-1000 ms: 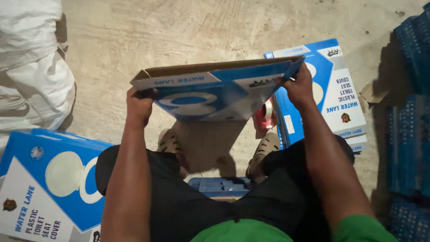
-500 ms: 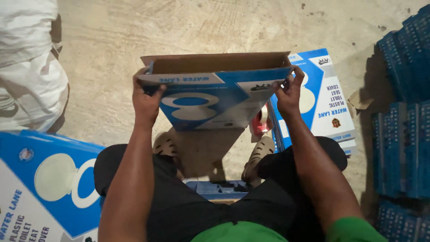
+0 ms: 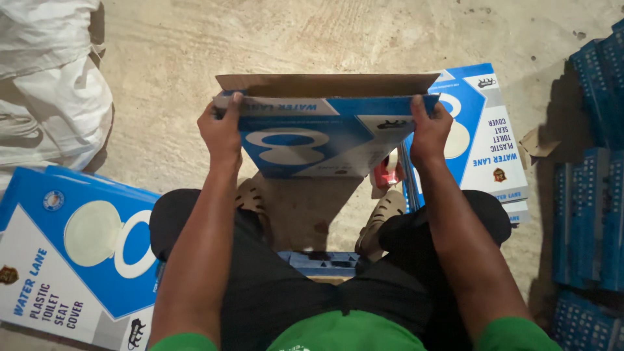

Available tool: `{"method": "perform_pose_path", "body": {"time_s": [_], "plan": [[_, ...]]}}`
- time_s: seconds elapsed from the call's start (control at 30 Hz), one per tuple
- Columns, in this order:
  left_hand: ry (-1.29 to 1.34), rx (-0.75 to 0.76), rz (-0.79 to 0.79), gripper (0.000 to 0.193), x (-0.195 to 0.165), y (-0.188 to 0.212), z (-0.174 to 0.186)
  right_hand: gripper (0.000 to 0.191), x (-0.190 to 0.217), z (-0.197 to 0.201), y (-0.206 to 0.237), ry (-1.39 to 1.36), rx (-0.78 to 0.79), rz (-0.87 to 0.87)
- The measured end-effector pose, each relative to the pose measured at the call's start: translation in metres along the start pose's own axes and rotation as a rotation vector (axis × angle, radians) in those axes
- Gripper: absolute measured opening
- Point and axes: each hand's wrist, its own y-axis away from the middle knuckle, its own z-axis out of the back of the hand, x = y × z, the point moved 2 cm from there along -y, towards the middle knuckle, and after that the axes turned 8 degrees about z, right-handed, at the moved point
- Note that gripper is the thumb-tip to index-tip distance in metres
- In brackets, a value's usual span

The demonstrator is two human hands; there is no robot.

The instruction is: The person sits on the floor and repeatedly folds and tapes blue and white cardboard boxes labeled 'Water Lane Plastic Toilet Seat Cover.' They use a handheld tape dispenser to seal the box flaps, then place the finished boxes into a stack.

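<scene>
- Left hand point(image 3: 222, 132) grips the left top edge of the blue-and-white flat cardboard carton point(image 3: 312, 133), fingers clamped.
- Right hand point(image 3: 429, 130) pinches the opposite edge (brown flap raised).

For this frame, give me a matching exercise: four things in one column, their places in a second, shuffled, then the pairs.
Things:
1. blue-and-white carton
2. white sack
3. flat printed box
4. blue crates

Places:
A. right edge
B. held between left hand and right hand
C. upper left on the floor
D. lower left

Pairs: 1-B, 2-C, 3-D, 4-A
</scene>
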Motion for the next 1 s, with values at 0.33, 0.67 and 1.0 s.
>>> {"method": "perform_pose_path", "body": {"time_s": [0.33, 0.67, 1.0], "plan": [[-0.238, 0.075, -0.101, 0.041, -0.013, 0.009, 0.002, 0.054, 0.049, -0.008, -0.009, 0.241, 0.195, -0.048], [-0.319, 0.074, -0.127, 0.033, -0.009, 0.011, 0.005, 0.044, 0.135, -0.075, 0.008, 1.117, 0.713, 0.716], [-0.392, 0.043, -0.243, 0.041, -0.004, 0.019, 0.009, 0.072, 0.165, -0.104, 0.007, 1.374, 1.202, 0.341]]}}
